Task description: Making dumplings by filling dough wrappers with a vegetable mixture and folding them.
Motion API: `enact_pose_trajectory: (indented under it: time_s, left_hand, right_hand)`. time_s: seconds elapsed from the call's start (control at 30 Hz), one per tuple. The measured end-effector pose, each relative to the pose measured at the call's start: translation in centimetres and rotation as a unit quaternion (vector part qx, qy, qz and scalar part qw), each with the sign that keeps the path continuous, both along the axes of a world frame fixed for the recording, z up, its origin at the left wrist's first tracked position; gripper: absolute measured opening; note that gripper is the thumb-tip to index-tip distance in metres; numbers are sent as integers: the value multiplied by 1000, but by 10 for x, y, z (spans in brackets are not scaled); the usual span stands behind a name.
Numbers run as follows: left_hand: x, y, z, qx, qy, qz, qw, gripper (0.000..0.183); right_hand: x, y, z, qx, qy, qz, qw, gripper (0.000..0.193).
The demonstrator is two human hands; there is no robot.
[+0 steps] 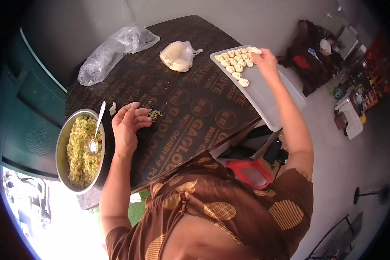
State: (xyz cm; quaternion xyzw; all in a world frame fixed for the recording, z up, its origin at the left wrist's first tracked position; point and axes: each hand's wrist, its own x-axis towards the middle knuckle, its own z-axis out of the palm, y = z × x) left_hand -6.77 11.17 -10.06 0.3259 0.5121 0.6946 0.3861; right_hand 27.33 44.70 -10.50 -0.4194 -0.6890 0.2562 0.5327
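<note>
At the right of the table my right hand (268, 65) reaches over a pale tray (271, 97), its fingers closed on a white dumpling (255, 50) at the tray's far edge. Several pleated dumplings (234, 61) sit in rows in the far left part of that tray. My left hand (126, 126) hovers over the dark table with loosely bent, parted fingers and holds nothing. Crumbs of filling (154, 114) lie beside its fingertips. To its left stands a metal bowl (60, 149) of chopped yellow-green filling (79, 151), with a metal spoon (100, 116) resting in it.
A bag of round wrappers (177, 56) and a crumpled clear plastic bag (112, 52) lie on the far part of the printed dark table (195, 30). A small white scrap (112, 108) is near the bowl. Beneath the tray is a red box (249, 173). A person sits at the back right.
</note>
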Motion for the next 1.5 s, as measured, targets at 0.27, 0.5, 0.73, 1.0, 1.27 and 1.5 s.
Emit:
enact_pose_trajectory:
  time_s: [0.27, 0.5, 0.73, 1.0, 1.27, 1.5]
  left_hand:
    - [-3, 0, -5, -1, 0, 31, 1000, 25]
    - [-2, 0, -3, 1, -15, 48, 999, 20]
    - [-4, 1, -6, 0, -13, 34, 999, 20]
    - [-5, 2, -7, -6, -11, 35, 999, 21]
    - [-6, 1, -9, -9, -5, 42, 999, 21]
    - [-7, 1, -9, -1, -4, 40, 999, 21]
  right_hand:
    - [41, 42, -10, -124, 4, -54, 991, 34]
    - [24, -6, 2, -260, 77, 125, 954, 34]
    - [13, -15, 7, -180, -8, 156, 971, 38]
    - [2, 5, 9, -108, -115, 182, 971, 50]
    - [-11, 18, 10, -132, -132, 225, 956, 43]
    - [-14, 25, 8, -125, -165, 236, 949, 37]
